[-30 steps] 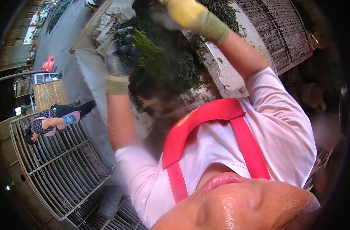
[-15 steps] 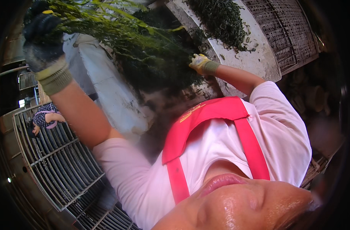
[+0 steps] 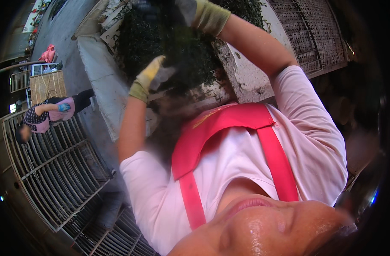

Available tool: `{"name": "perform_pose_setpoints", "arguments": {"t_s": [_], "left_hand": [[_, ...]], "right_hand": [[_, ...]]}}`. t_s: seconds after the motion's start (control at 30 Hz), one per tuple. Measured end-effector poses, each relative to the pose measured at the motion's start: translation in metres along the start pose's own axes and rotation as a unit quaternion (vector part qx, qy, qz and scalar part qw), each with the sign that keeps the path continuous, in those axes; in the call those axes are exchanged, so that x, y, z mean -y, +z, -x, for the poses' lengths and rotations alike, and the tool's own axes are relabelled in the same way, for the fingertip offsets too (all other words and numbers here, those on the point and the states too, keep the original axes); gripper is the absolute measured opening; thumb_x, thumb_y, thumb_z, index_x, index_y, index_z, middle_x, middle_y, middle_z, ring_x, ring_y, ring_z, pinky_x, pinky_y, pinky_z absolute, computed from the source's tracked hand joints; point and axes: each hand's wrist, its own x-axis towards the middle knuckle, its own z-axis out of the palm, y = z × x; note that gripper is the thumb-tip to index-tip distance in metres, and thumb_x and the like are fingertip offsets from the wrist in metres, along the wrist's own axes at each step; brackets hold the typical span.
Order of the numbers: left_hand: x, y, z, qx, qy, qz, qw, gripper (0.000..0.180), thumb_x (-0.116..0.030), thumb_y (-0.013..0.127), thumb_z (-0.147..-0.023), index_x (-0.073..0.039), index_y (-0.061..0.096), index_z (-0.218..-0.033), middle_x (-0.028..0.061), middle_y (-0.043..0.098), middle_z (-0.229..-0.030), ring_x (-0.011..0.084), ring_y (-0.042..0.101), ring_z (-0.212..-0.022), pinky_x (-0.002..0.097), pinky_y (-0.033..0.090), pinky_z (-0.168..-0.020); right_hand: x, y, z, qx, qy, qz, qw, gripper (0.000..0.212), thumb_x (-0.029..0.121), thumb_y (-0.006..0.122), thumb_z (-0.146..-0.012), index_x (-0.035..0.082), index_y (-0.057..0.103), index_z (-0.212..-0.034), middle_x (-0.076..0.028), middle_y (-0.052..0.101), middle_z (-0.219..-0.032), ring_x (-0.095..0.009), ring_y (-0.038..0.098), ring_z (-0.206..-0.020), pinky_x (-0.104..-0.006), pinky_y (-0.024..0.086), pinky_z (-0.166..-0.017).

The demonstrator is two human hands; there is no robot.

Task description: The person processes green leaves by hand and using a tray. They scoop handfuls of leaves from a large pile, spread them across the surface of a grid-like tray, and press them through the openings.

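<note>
My left hand, in a yellow and grey work glove, hovers above the near left part of a pile of dark green, thin leaves. Its fingers look stretched out, though partly smeared by motion, and nothing shows in them. Over the far part of the same leaves reaches my right hand, gloved in grey and dark with a yellow-green cuff. Its fingers are blurred against the dark leaves at the top edge, so their closing and any hold are hidden. Pale, worn ledges border the leaves.
Right of the leaves lies a pale slab with more leaves, beside a slatted panel. Left stand slatted racks, a woven basket and pink bags. A person with a pink apron and blue glove stands there.
My left hand has come down and inward from the upper left. My right hand has moved up and left across the leaves. The streaking bright green leaves are gone from the air.
</note>
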Motion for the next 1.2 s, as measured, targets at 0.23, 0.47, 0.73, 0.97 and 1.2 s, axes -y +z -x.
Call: {"name": "perform_pose_setpoints", "arguments": {"t_s": [0.23,0.47,0.73,0.97,1.2], "left_hand": [[0.064,-0.024,-0.049,-0.012,0.105,-0.085,0.991,0.026,-0.013,0.060,-0.092,-0.014,0.063,-0.118,-0.0021,0.065,-0.086,0.0057,0.053,-0.063,0.0223,0.045,-0.056],[-0.063,-0.007,-0.038,0.084,0.459,0.018,0.884,0.042,-0.018,0.051,-0.099,-0.001,0.044,-0.138,0.0118,0.059,-0.123,0.0169,0.061,-0.102,0.0281,0.052,-0.088],[0.019,-0.001,-0.195,0.116,0.118,-0.228,0.960,0.024,-0.020,0.056,-0.094,-0.011,0.057,-0.116,-0.0015,0.053,-0.064,0.0117,0.046,-0.045,0.0277,0.038,-0.042],[-0.005,0.081,-0.130,0.007,0.296,-0.306,0.905,0.022,-0.008,0.054,-0.093,-0.005,0.063,-0.112,0.0013,0.062,-0.081,0.0094,0.056,-0.065,0.0262,0.047,-0.058],[0.014,0.336,-0.099,0.130,0.350,0.027,0.927,0.021,-0.007,0.054,-0.095,-0.003,0.062,-0.113,0.0036,0.065,-0.099,0.0128,0.062,-0.075,0.0264,0.053,-0.062]], "right_hand": [[0.062,0.064,0.042,0.037,-0.060,0.242,0.968,0.033,0.010,0.050,-0.098,-0.004,0.053,-0.127,-0.013,0.059,-0.122,-0.018,0.057,-0.111,-0.0287,0.049,-0.094],[0.025,-0.011,0.086,0.042,-0.208,0.630,0.747,0.040,0.020,0.061,-0.094,0.004,0.055,-0.130,-0.010,0.063,-0.116,-0.014,0.064,-0.097,-0.0314,0.057,-0.084],[0.169,0.027,0.192,-0.013,-0.067,0.392,0.918,0.046,0.025,0.057,-0.095,-0.002,0.051,-0.132,-0.016,0.059,-0.125,-0.022,0.065,-0.098,-0.0370,0.060,-0.072],[0.242,0.026,0.318,-0.182,0.024,0.300,0.936,0.045,0.027,0.051,-0.099,-0.002,0.050,-0.133,-0.016,0.062,-0.122,-0.020,0.066,-0.093,-0.0359,0.060,-0.066],[0.182,-0.031,0.388,-0.227,-0.063,0.220,0.946,0.039,0.019,0.053,-0.097,0.002,0.052,-0.133,-0.013,0.068,-0.113,-0.023,0.068,-0.088,-0.0336,0.057,-0.075]]}}
